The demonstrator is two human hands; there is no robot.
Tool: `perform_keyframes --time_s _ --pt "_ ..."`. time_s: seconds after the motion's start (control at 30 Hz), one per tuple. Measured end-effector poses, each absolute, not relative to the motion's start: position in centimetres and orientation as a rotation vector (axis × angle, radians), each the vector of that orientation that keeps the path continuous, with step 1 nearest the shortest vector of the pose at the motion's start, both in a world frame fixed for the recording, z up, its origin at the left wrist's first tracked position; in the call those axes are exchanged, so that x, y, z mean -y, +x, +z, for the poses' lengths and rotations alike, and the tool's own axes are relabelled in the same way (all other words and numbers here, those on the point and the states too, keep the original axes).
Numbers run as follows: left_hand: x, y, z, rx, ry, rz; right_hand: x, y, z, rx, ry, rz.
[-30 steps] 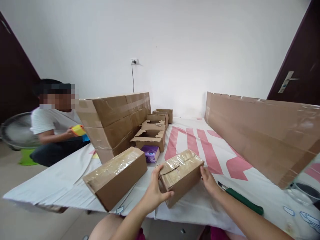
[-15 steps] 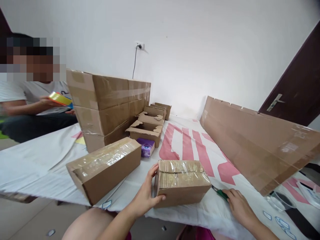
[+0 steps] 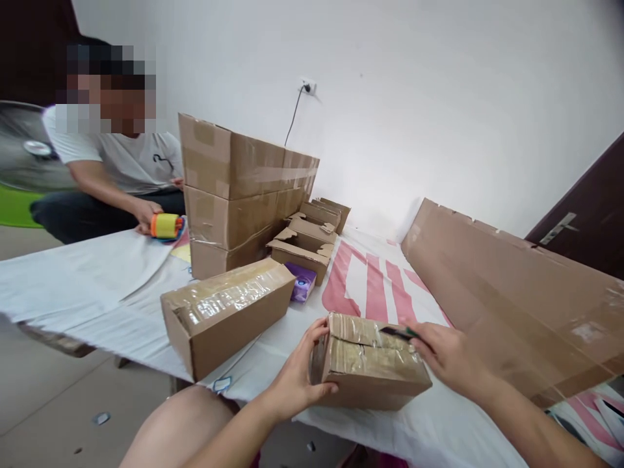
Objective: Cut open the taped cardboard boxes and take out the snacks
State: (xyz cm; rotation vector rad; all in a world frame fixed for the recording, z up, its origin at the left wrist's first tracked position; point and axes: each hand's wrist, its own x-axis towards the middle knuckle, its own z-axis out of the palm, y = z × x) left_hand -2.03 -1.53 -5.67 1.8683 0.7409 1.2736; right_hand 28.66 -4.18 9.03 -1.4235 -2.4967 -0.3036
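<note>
A small cardboard box with clear tape over its top seam sits at the table's front edge. My left hand grips its left end, thumb on the near side and fingers around the back corner. Above the box's right part, my right hand is closed round a knife with a green handle and a dark blade. The blade points left, over the taped top near the seam; I cannot tell whether it touches. Left of this box lies a longer taped cardboard box.
Stacked cartons stand at the back left, with open boxes and a purple pack beside them. A large cardboard sheet leans at the right. Across the table, a person holds a yellow and orange item.
My right hand has lifted the knife from the table to over the box's top. My left hand stays on the box. The view has turned left, and the other person's hand is lower.
</note>
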Motion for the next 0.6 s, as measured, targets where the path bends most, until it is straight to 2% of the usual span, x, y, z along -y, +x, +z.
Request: perform_keyframes --time_s 0.1,0.23,0.6 --pt "1.5 -2.2 -5.5 -0.725 1.878 1.269 3.8 22.6 10.1 2.747 -1.164 -0.552" --pt "1.5 -2.2 -5.5 -0.750 1.862 1.265 2.7 19.9 9.8 2.864 -1.091 -0.836" --pt "1.3 -1.7 -5.7 -0.787 1.875 1.261 4.2 28.3 12.5 3.070 -1.495 -0.831"
